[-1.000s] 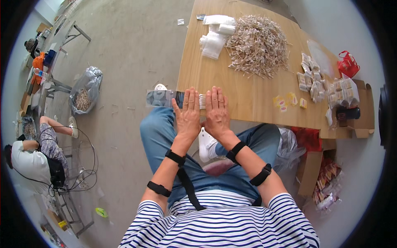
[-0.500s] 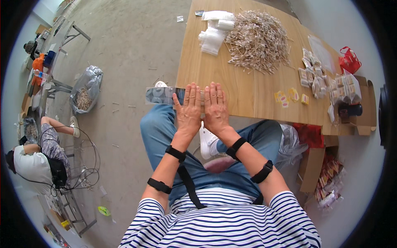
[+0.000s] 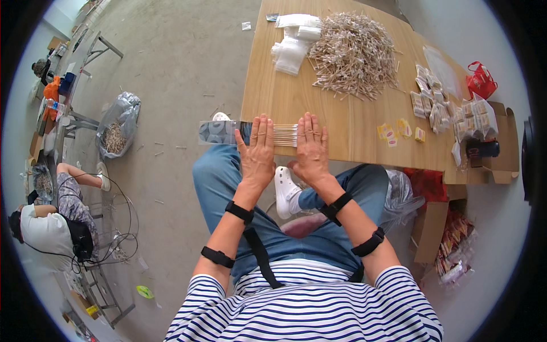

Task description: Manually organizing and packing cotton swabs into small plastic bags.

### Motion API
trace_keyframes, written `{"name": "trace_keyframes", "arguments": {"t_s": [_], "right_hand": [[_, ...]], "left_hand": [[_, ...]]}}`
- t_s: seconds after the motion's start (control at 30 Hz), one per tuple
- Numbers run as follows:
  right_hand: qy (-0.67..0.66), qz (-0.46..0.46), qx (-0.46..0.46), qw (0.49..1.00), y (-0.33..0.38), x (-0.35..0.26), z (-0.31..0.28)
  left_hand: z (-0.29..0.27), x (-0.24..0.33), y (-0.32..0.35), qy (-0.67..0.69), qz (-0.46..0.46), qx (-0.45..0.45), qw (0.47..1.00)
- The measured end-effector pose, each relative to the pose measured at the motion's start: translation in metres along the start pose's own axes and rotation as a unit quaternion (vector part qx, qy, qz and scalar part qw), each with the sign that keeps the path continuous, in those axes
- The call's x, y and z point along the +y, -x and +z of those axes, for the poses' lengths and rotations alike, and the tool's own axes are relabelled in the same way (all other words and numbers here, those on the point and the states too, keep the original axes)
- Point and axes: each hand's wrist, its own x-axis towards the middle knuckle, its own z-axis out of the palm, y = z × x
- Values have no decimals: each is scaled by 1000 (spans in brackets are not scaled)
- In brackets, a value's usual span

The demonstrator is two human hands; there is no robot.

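Both hands lie flat, palms down, at the near edge of the light wooden table [image 3: 342, 122]. The left hand [image 3: 257, 151] and right hand [image 3: 310, 149] sit side by side, fingers stretched out and slightly spread, gripping nothing, pressing on a row of thin pale wooden sticks [image 3: 285, 135] laid parallel in a flat band. That band runs left into a clear plastic sleeve [image 3: 219, 132] that juts past the table's left edge over the floor. The left hand covers the join of sleeve and sticks; the right hand rests on the band's right end. Farther off on the table, a big loose heap of the same kind of sticks [image 3: 353, 54], with a stack of clear plastic bags [image 3: 293, 40] touching its left side. To the right, small yellow labels [image 3: 396, 131] lie scattered, then bundles of packed sticks [image 3: 450, 111], a red bag [image 3: 481, 80], and an open cardboard box [image 3: 501, 165] at the right end. On the concrete floor at left, a clear sack of scraps [image 3: 117, 131]; nearer left, another person [image 3: 48, 228] is seated low.
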Motion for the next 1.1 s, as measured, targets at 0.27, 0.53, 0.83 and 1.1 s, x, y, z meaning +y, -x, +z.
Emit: {"name": "trace_keyframes", "arguments": {"t_s": [0.27, 0.53, 0.83, 1.1], "right_hand": [[-26, -76, 36, 996, -6, -11, 9], [-23, -78, 44, 996, -9, -21, 16], [-51, -81, 53, 994, -9, -24, 18], [-57, -110, 60, 991, -8, -15, 4]], "left_hand": [[-6, -2, 2, 29, -27, -15, 999], [-6, -3, 0, 51, -21, -31, 998], [-11, -2, -1, 35, -27, -47, 998], [1, 10, 3, -24, -1, -9, 1000]]}}
